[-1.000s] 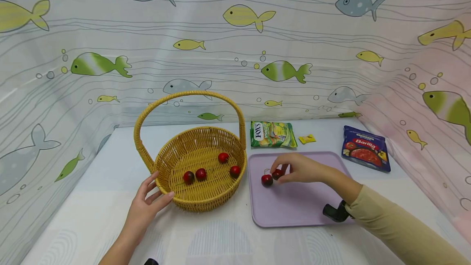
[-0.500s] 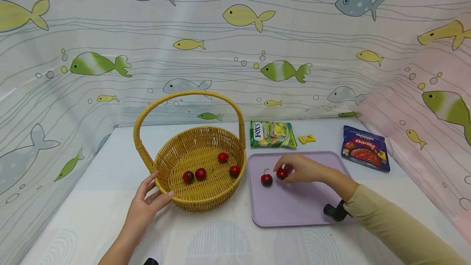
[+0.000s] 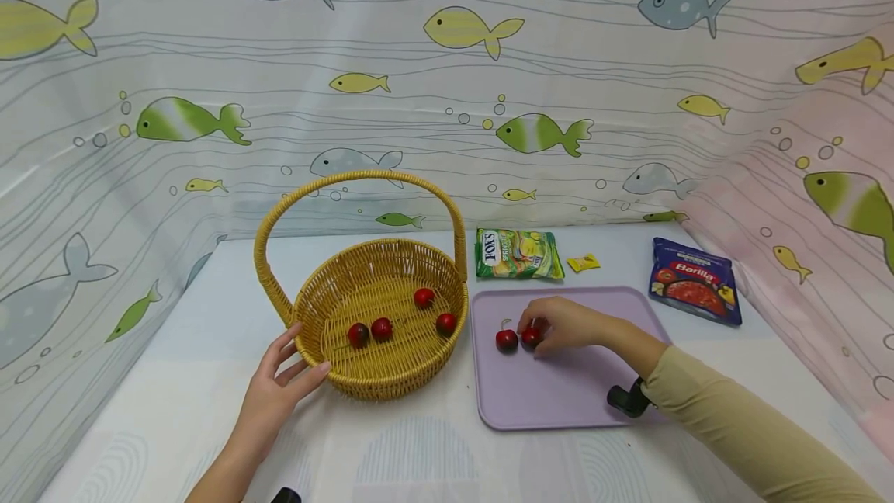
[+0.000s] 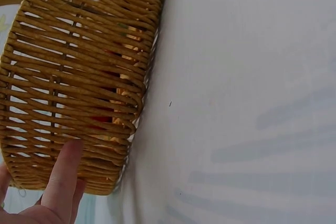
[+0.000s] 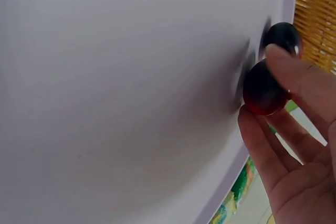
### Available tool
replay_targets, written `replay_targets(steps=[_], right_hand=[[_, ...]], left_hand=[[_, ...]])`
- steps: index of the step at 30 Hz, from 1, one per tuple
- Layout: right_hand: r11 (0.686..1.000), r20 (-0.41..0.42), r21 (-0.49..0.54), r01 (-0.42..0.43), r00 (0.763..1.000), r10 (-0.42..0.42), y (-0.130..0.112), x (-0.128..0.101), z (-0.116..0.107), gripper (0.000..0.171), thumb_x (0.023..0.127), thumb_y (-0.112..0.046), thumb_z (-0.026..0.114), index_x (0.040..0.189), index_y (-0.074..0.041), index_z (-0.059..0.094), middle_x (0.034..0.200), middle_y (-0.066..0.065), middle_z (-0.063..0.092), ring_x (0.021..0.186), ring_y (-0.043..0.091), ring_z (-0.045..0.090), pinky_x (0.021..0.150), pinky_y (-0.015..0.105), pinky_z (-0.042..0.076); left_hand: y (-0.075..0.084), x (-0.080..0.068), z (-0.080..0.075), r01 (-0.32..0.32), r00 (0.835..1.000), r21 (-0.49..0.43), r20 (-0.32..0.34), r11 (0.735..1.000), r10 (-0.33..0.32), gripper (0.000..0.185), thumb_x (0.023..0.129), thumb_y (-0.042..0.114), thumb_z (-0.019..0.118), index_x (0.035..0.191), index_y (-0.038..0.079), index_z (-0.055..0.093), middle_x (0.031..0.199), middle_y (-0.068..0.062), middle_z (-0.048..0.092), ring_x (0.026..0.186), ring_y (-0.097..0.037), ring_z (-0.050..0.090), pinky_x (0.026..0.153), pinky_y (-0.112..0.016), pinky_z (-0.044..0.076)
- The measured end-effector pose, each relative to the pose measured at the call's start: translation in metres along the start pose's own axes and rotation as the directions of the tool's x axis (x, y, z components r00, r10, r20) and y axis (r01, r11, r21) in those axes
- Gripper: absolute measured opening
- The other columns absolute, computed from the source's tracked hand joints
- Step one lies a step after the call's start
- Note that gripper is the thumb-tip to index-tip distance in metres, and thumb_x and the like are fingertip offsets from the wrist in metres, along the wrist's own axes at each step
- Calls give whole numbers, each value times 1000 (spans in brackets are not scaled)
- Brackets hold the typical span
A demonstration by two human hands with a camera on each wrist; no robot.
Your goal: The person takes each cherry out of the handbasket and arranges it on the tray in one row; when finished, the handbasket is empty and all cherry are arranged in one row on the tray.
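My left hand (image 3: 275, 394) rests against the left side of a round wicker basket (image 3: 391, 390) with a tall handle. In the left wrist view, one straight finger (image 4: 63, 177) touches the woven wall. Several dark red cherries lie in the basket, one cherry (image 3: 381, 330) near its middle. Over the lilac tray (image 3: 559, 402), my right hand (image 3: 569, 326) pinches a cherry (image 5: 262, 90) between thumb and fingers; the head view partly hides it. Just left of it, another cherry (image 3: 507, 341) with a stem sits on the tray.
Behind the tray lie a green Fox's candy bag (image 3: 518, 254) and a small yellow wrapped candy (image 3: 583, 262). A blue Barilla pouch (image 3: 694, 282) is at the right. Fish-printed curtain (image 3: 447, 115) encloses the white table (image 3: 419, 449).
My right hand and its cherry shift slightly right, then back left and nearer me, close to the other cherry. My left hand stays at the basket.
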State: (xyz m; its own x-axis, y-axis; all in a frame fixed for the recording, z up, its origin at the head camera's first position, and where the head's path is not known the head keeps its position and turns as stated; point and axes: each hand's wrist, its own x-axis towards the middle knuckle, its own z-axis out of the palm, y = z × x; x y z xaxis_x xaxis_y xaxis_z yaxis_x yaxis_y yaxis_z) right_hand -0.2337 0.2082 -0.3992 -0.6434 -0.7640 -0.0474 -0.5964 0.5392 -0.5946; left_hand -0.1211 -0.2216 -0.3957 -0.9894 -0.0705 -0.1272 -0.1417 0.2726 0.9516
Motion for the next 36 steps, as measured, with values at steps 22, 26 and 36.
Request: replay_targets(steps=[22,26,36], right_hand=[[999,-1,-23,-48,999,48,-10,2,-4,34,73,-7,78,103,-11,63,95,-2,61,88,17,58,81,36,49],[998,-13,-34,-55,998,55,-15,3,-11,32,75,-6,76,104,-11,63,101,0,62,93,21,57,83,40,48],[994,-72,-91,55,995,-61,-45,20,-35,32,77,-6,75,106,-13,65,103,-4,61,94,21,56,80,40,50]], left_hand=[[1,1,0,-1,1000,4,2,1000,1,81,88,26,66,150,21,14,148,-20,16,130,-38,32,92,-42,44],[1,1,1,-2,1000,3,1,1000,2,81,88,26,66,150,22,14,148,-20,16,130,-38,32,93,-43,44],[0,0,0,12,1000,-4,0,1000,-12,82,88,26,66,150,22,13,148,-20,15,130,-38,31,92,-41,45]])
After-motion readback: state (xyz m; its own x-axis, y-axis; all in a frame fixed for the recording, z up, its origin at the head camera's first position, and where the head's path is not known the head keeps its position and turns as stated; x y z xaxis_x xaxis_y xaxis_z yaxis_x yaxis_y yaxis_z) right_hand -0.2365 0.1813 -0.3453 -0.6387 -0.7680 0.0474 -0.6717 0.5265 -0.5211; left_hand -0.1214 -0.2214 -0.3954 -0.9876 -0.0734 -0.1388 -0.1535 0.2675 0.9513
